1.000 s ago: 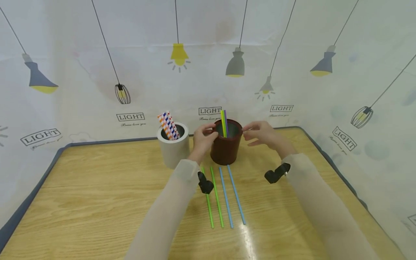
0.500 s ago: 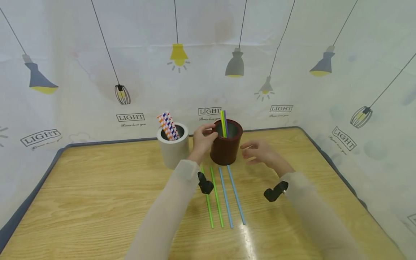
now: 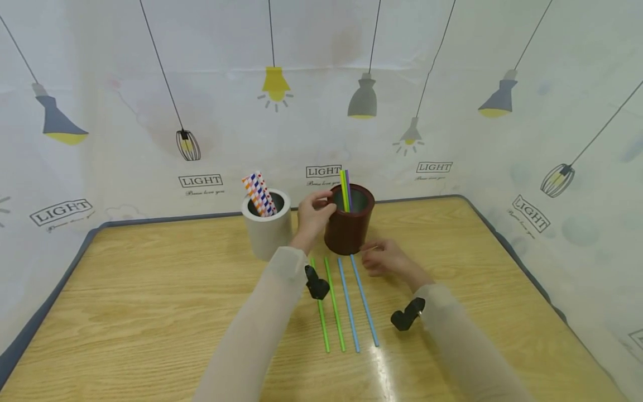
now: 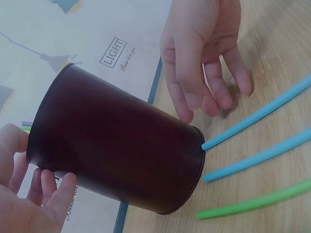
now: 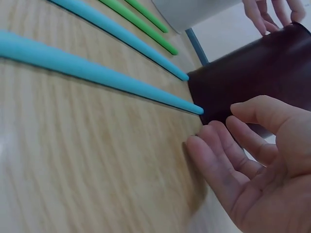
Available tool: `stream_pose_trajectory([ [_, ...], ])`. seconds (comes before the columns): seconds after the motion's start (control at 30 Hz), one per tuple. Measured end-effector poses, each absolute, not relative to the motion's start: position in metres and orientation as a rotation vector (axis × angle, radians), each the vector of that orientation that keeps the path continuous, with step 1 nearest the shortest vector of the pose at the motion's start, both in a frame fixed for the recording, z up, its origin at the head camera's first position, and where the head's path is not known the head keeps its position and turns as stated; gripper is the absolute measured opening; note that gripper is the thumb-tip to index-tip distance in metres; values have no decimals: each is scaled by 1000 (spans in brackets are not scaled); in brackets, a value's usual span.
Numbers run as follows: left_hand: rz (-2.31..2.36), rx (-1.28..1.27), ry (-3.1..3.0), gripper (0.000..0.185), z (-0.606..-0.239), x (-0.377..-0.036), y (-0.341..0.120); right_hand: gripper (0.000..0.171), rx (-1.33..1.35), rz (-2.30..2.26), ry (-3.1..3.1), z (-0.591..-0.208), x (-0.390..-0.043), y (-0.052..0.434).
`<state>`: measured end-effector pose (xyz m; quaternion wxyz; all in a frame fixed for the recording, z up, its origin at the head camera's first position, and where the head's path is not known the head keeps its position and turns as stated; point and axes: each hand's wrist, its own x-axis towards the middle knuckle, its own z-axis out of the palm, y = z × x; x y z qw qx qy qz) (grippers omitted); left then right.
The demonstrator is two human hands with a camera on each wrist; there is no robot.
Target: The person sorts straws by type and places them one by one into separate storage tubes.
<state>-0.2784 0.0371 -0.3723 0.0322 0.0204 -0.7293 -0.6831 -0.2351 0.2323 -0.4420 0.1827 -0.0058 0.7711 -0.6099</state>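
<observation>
My left hand [image 3: 317, 211] grips the left rim of a dark brown cup [image 3: 350, 229]; in the left wrist view its fingers [image 4: 46, 191] curl at the cup's [image 4: 116, 150] rim. Yellow, green and purple straws [image 3: 345, 191] stand in the cup. My right hand [image 3: 379, 259] hovers low over the table by the cup's base, fingers relaxed and holding nothing, close to the far end of a blue straw [image 3: 364, 301]. A second blue straw [image 3: 348, 304] and two green straws [image 3: 334, 304] lie side by side in front of the cup. The right wrist view shows the empty palm [image 5: 252, 165] beside the blue straw's tip [image 5: 192, 109].
A white cup [image 3: 267, 226] with striped paper straws [image 3: 258, 194] stands just left of the brown cup. The wooden table [image 3: 150, 312] has a grey rim and is walled by a lamp-printed cloth [image 3: 452, 111] at the back and sides.
My right hand has come down from the brown cup's right rim to the table near the blue straws' far ends. The left hand and cup have stayed put.
</observation>
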Motion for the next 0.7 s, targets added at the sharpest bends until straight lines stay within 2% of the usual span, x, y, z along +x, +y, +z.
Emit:
stream_pose_trajectory([
  [0.5,-2122,54,-2220,31,-372,-277,36,28,-39,-1767,2339,-465,-232,218],
  [0.7,-2122,60,-2234,31,-372,-277,37,29,-80,-1730,2441,-467,-229,214],
])
